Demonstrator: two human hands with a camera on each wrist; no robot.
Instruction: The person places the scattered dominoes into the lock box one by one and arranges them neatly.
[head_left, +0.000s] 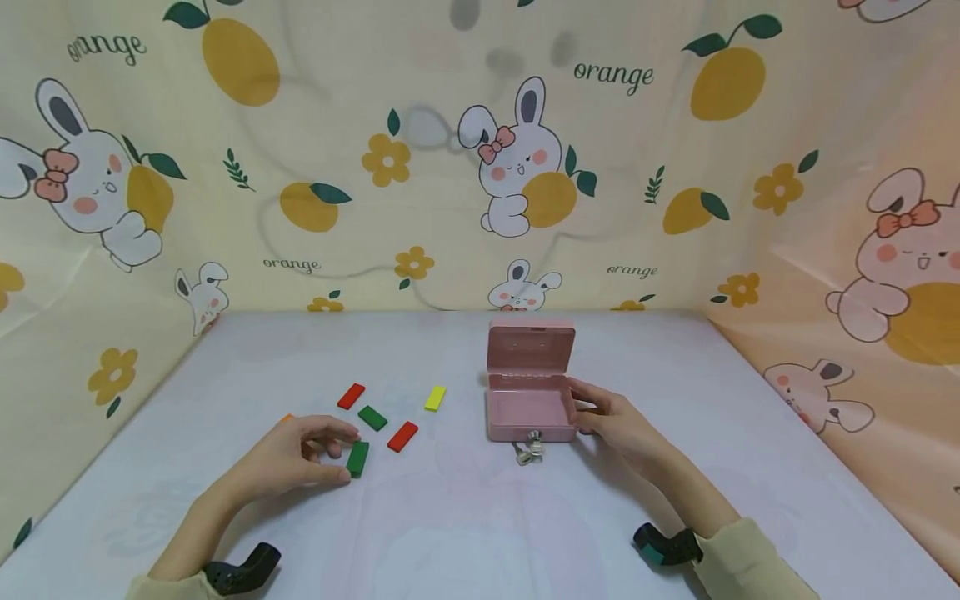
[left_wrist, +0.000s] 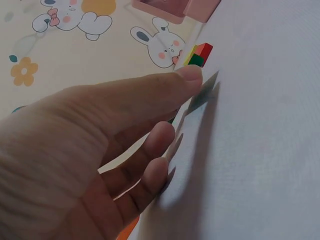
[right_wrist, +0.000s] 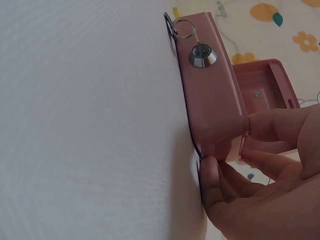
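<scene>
On the left, my left hand (head_left: pixel 303 454) holds a green block (head_left: pixel 357 460) at its fingertips, low over the white table. In the left wrist view the thumb hides most of that block (left_wrist: pixel 196 60), and the other fingers are bent loosely. To the right stands a small pink cash box (head_left: pixel 531 408), its lid (head_left: pixel 531 348) raised and nothing inside. A lock with keys (head_left: pixel 534 450) is on its front. My right hand (head_left: pixel 618 429) grips the box's right side; in the right wrist view, fingers are at the rim and lower edge of the box (right_wrist: pixel 212 95).
Between the hands lie two red blocks (head_left: pixel 351 396), another green block (head_left: pixel 372 417) and a yellow block (head_left: pixel 435 398). A bit of orange (head_left: pixel 287 417) shows behind my left hand. Patterned cloth (head_left: pixel 337 150) rises behind and beside the white table (head_left: pixel 480 525).
</scene>
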